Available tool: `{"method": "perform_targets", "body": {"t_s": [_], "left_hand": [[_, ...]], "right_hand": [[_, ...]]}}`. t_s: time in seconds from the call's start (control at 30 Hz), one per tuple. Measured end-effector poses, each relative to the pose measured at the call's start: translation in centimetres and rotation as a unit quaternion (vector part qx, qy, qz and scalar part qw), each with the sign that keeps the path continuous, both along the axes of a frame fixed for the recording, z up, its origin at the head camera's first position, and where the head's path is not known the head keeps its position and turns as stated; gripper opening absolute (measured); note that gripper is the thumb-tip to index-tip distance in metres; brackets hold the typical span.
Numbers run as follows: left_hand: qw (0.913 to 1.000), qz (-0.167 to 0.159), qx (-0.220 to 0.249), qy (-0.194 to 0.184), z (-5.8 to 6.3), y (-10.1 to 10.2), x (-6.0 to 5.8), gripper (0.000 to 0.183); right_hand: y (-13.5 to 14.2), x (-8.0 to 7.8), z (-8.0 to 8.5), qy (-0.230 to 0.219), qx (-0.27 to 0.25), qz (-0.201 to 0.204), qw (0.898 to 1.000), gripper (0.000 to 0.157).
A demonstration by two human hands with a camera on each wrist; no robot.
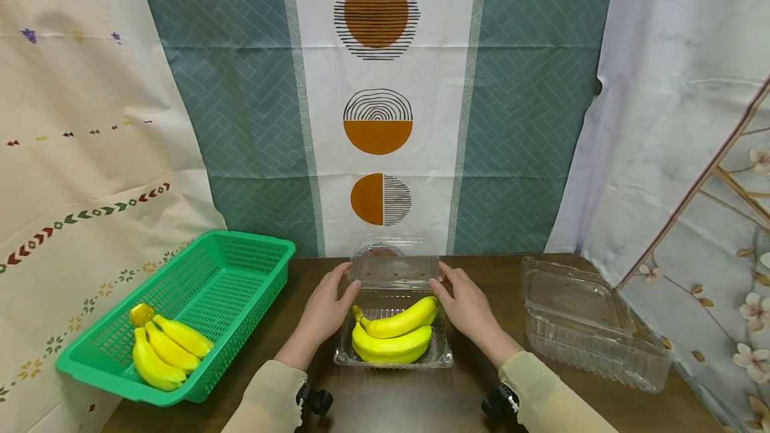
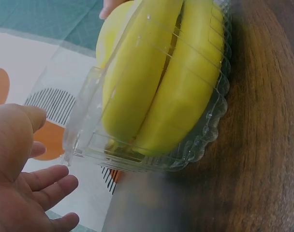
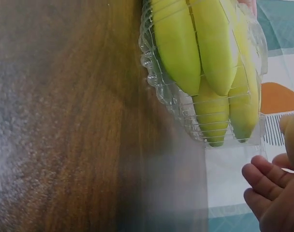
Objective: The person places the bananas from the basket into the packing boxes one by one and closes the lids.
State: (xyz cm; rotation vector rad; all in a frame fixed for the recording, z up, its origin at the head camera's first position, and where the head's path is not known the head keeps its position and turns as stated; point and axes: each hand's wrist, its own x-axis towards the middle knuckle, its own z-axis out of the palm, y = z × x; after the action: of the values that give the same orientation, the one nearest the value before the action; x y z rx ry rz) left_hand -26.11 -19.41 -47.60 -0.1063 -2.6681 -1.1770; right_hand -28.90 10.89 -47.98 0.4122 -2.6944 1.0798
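Observation:
A clear plastic clamshell box stands on the table with its hinged lid raised at the far side. Inside lies a bunch of yellow bananas, its curved fruit also visible through the wall in both wrist views. My left hand holds the lid's left edge, thumb in front and fingers behind. At the opposite edge, my right hand grips the lid likewise. In the left wrist view the left hand is beside the box's corner; in the right wrist view the right hand is too.
On the left a green plastic basket holds another banana bunch. A second clear plastic container stands at the right. Patterned cloth hangs behind the dark wooden table.

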Motion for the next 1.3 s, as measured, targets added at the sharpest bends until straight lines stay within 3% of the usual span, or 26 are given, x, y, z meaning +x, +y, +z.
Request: {"method": "perform_targets", "body": {"t_s": [0.83, 1.3], "left_hand": [[0.9998, -0.001, 0.014, 0.014, 1.0, 0.3, -0.1, 0.071], [0.9991, 0.004, 0.042, 0.012, 1.8, 0.6, 0.6, 0.075]], "right_hand": [[0.3, -0.1, 1.2, -0.011, -0.034, 0.008, 0.999, 0.072], [0.5, 0.6, 1.8, -0.014, -0.043, 0.015, 0.999, 0.072]]}}
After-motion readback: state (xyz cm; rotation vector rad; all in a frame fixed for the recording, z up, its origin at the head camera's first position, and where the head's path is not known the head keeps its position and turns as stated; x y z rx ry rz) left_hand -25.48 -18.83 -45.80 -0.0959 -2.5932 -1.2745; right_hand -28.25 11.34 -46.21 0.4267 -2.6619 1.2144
